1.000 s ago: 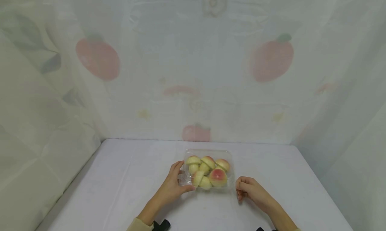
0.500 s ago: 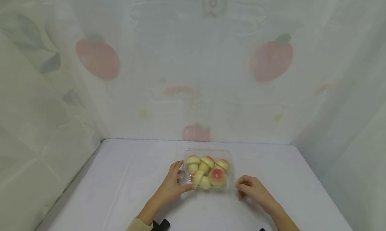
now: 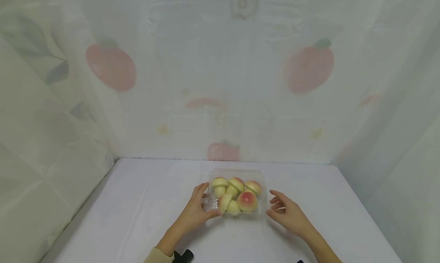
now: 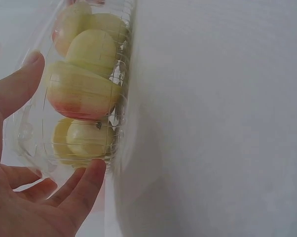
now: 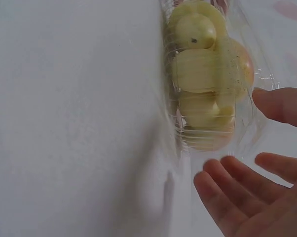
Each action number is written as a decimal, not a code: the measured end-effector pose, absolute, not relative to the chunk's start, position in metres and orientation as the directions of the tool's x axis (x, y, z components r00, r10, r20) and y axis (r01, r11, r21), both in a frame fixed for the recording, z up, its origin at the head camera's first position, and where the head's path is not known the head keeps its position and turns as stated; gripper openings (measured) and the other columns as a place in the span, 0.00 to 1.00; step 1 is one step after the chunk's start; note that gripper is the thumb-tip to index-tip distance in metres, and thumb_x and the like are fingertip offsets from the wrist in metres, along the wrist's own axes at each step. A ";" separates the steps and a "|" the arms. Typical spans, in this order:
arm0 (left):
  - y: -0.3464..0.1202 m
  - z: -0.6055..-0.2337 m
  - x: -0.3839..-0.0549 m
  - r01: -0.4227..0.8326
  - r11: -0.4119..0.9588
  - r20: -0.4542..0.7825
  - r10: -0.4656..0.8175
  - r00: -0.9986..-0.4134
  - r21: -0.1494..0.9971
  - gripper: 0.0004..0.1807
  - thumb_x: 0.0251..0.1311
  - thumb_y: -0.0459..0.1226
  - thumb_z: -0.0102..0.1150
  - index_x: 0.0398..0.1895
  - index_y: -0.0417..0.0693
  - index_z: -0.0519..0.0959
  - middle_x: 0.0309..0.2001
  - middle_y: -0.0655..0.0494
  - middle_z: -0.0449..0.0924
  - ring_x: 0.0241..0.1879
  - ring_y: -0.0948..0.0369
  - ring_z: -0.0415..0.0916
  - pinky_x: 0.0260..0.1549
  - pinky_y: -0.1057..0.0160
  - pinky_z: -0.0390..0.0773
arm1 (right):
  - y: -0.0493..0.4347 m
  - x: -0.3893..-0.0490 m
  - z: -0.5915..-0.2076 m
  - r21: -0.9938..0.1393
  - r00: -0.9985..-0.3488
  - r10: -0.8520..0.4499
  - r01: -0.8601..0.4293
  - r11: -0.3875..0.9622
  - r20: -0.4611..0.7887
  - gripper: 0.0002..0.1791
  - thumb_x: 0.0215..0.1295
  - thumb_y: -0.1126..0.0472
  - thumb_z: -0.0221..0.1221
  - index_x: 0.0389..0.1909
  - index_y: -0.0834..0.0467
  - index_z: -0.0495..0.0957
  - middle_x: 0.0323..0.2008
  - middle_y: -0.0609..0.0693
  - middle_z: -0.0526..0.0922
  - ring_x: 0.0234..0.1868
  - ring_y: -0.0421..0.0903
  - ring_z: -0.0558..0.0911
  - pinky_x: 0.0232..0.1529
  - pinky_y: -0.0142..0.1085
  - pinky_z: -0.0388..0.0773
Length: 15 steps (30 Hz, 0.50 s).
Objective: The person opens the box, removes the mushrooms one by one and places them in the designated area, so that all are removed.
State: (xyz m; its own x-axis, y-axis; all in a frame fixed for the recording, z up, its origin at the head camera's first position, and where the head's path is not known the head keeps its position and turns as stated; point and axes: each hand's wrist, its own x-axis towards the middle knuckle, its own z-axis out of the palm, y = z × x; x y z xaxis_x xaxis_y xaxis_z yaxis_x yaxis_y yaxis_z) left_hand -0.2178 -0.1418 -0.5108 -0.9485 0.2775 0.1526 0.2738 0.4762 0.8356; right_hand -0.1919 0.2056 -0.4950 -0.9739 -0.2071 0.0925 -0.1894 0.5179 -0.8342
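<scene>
Backdrop: pale curtain (image 3: 262,129) on three sides, printed with faded red fruit. Surface: white-covered table (image 3: 165,186).

Item: one clear plastic box (image 3: 237,174), ribbed, apparently lidded, resting on the table near the middle, between the two hands; whether it is latched cannot be told. Contents: pale yellow-green fruit (image 3: 247,200) with red blush, some pieces mushroom-shaped, filling most of the box.

Left grip (image 3: 197,211): spread wide around the left end, thumb at the near corner, fingers towards the far one; fingertips appear to touch the plastic, without a visible firm squeeze. Right grip (image 3: 288,216): half spread, nothing in it, just beside the right end; contact uncertain.

Handling (judged): light to moderate load; thin walls, springy, liable to dent or crackle if squeezed; surface smooth, rather slippery; loose contents may roll if tilted. Best holding points: both short ends, low on the walls, evenly matched; lid alone unreliable.
</scene>
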 end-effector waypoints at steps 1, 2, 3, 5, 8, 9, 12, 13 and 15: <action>-0.142 -0.511 -0.218 0.274 0.479 0.152 0.277 -0.949 0.834 0.61 0.48 0.51 0.80 0.79 0.41 0.53 0.75 0.44 0.53 0.65 0.42 0.69 0.55 0.45 0.80 | 0.205 -0.192 -0.495 -0.825 -0.971 -0.210 -0.209 0.526 0.112 0.40 0.63 0.56 0.71 0.73 0.61 0.66 0.54 0.54 0.79 0.53 0.49 0.80 0.54 0.39 0.82; -0.142 -0.511 -0.218 0.273 0.477 0.153 0.275 -0.949 0.835 0.61 0.48 0.51 0.80 0.79 0.41 0.53 0.75 0.45 0.53 0.65 0.42 0.69 0.55 0.45 0.80 | 0.204 -0.192 -0.496 -0.816 -0.967 -0.215 -0.231 0.530 0.134 0.42 0.62 0.56 0.71 0.74 0.60 0.64 0.58 0.56 0.78 0.56 0.51 0.79 0.57 0.42 0.81; -0.142 -0.511 -0.218 0.273 0.478 0.154 0.274 -0.949 0.834 0.61 0.48 0.52 0.81 0.79 0.41 0.53 0.75 0.45 0.53 0.65 0.42 0.69 0.55 0.45 0.80 | 0.204 -0.192 -0.496 -0.804 -0.962 -0.223 -0.256 0.536 0.158 0.43 0.62 0.56 0.72 0.75 0.60 0.63 0.62 0.57 0.76 0.59 0.53 0.78 0.59 0.45 0.80; -0.142 -0.511 -0.218 0.275 0.478 0.157 0.273 -0.949 0.834 0.61 0.48 0.51 0.81 0.79 0.41 0.53 0.75 0.45 0.53 0.65 0.42 0.69 0.55 0.45 0.80 | 0.204 -0.193 -0.496 -0.779 -0.949 -0.243 -0.307 0.547 0.204 0.45 0.62 0.56 0.72 0.76 0.60 0.61 0.67 0.59 0.72 0.63 0.57 0.76 0.61 0.50 0.78; -0.141 -0.510 -0.218 0.276 0.476 0.159 0.272 -0.949 0.835 0.61 0.48 0.51 0.81 0.79 0.41 0.53 0.75 0.44 0.54 0.65 0.42 0.70 0.55 0.45 0.80 | 0.204 -0.194 -0.497 -0.750 -0.928 -0.271 -0.366 0.551 0.254 0.45 0.62 0.57 0.72 0.76 0.60 0.60 0.71 0.59 0.67 0.67 0.61 0.72 0.62 0.53 0.76; -0.141 -0.510 -0.217 0.275 0.475 0.159 0.271 -0.949 0.836 0.61 0.48 0.51 0.81 0.79 0.40 0.53 0.75 0.44 0.54 0.65 0.42 0.70 0.55 0.45 0.80 | 0.204 -0.194 -0.498 -0.739 -0.923 -0.278 -0.381 0.555 0.266 0.45 0.62 0.56 0.72 0.76 0.59 0.61 0.72 0.59 0.67 0.67 0.61 0.71 0.62 0.54 0.76; -0.141 -0.510 -0.217 0.273 0.471 0.158 0.269 -0.950 0.839 0.61 0.47 0.50 0.81 0.79 0.40 0.53 0.75 0.44 0.54 0.65 0.42 0.70 0.55 0.45 0.80 | 0.203 -0.195 -0.499 -0.716 -0.905 -0.299 -0.423 0.555 0.303 0.44 0.61 0.58 0.73 0.75 0.57 0.62 0.72 0.57 0.66 0.68 0.61 0.70 0.63 0.55 0.75; -0.141 -0.510 -0.217 0.273 0.473 0.158 0.268 -0.950 0.838 0.61 0.47 0.50 0.81 0.79 0.41 0.53 0.75 0.44 0.54 0.65 0.42 0.70 0.55 0.45 0.80 | 0.203 -0.195 -0.499 -0.704 -0.898 -0.307 -0.438 0.558 0.316 0.44 0.61 0.59 0.73 0.75 0.57 0.63 0.72 0.57 0.66 0.69 0.60 0.70 0.63 0.55 0.74; -0.141 -0.510 -0.217 0.271 0.471 0.158 0.266 -0.951 0.839 0.61 0.47 0.50 0.81 0.79 0.41 0.53 0.75 0.44 0.54 0.65 0.42 0.70 0.55 0.44 0.80 | 0.203 -0.196 -0.499 -0.675 -0.882 -0.323 -0.471 0.568 0.344 0.43 0.61 0.59 0.73 0.75 0.56 0.64 0.72 0.57 0.66 0.69 0.58 0.70 0.64 0.56 0.74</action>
State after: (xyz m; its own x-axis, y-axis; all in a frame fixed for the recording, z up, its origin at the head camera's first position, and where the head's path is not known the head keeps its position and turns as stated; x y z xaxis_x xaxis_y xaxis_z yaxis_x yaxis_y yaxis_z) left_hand -0.2174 -0.1407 -0.5102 -0.9508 0.2663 0.1581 0.2715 0.4711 0.8393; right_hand -0.1956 0.2026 -0.4987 -0.8819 -0.3229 0.3435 -0.4709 0.5682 -0.6749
